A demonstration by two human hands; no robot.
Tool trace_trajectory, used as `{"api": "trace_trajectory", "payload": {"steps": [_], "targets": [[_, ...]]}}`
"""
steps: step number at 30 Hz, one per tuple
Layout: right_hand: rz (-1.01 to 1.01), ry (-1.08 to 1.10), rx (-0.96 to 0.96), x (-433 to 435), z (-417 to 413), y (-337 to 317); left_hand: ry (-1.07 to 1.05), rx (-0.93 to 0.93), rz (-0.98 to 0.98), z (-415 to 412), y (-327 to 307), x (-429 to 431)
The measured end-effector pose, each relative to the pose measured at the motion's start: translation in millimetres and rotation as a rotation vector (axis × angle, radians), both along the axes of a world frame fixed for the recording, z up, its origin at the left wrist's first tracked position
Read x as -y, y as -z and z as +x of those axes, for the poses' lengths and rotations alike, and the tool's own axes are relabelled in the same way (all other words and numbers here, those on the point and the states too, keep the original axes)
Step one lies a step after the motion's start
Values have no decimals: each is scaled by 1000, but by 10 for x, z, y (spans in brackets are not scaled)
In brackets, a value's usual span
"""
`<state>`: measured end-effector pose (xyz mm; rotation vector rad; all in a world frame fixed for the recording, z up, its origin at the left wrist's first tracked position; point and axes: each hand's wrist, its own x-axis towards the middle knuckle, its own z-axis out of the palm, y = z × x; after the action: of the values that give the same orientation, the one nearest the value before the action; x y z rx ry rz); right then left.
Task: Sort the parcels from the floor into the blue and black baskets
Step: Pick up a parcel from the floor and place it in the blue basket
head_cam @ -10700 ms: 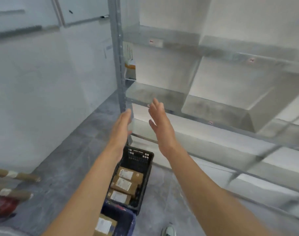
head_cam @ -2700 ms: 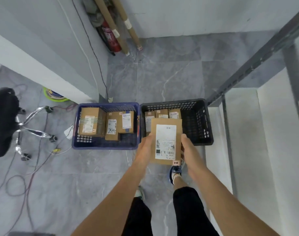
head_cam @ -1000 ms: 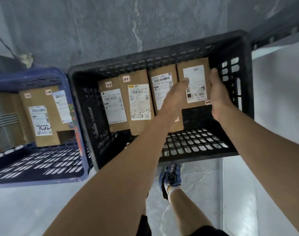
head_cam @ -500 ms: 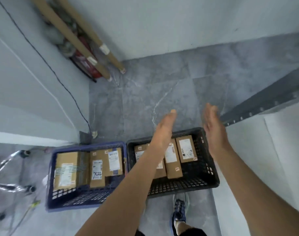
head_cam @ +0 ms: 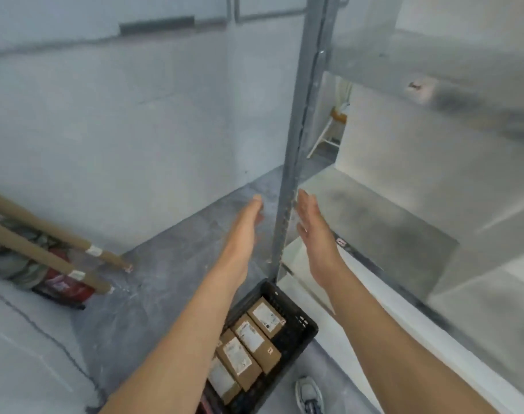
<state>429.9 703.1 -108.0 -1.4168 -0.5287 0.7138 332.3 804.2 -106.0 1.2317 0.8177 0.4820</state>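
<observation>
a grey metal shelving rack (head_cam: 434, 85) fills the space to the right of and beyond the fingers, with its lower shelf (head_cam: 389, 228) just past the right fingers (head_cam: 304, 201). the grey tiled floor (head_cam: 165, 279) spreads below and to the left of the fingers. the rack's upright post (head_cam: 298, 130) rises in the gap between the two sets of fingers, farther off than they are. two cardboard tubes (head_cam: 42, 231) lie slanted well to the left of the left fingers (head_cam: 256, 204), over a blurred red object (head_cam: 62, 283). the black basket (head_cam: 296, 330) sits on the floor below the fingers, between the forearms, at the foot of the post. the left hand (head_cam: 242, 225) and right hand (head_cam: 314, 228) are raised with palms facing each other, fingers straight and holding nothing. four brown parcels (head_cam: 253, 342) with white labels lie in a row inside the black basket, side by side, well below the fingers; the left forearm partly hides the nearest one. a shoe (head_cam: 310, 394) rests on the floor beside the basket's near corner.
</observation>
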Motion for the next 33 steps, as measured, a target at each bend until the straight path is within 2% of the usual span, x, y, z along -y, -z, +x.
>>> {"api": "trace_trajectory", "payload": {"steps": [3,7,13,22,28,33], "targets": [[-18,151,90,546,-138,-341,181,74,53,57,-373,377],[32,358,81,1332,-188,-676,354,108,102,269,-711,1023],[74,665,136,2759,-255,-912,609,151,88,534,-952,2328],[52,1074,131,5388,-775,-827,1038,118,52,571,-856,5000],[45,1342,68,7017,-1500,-710,1336,107,20,205,-756,6833],[54,1544,47,8000,-2113,-567,1586,92,13,-215,-661,8060]]}}
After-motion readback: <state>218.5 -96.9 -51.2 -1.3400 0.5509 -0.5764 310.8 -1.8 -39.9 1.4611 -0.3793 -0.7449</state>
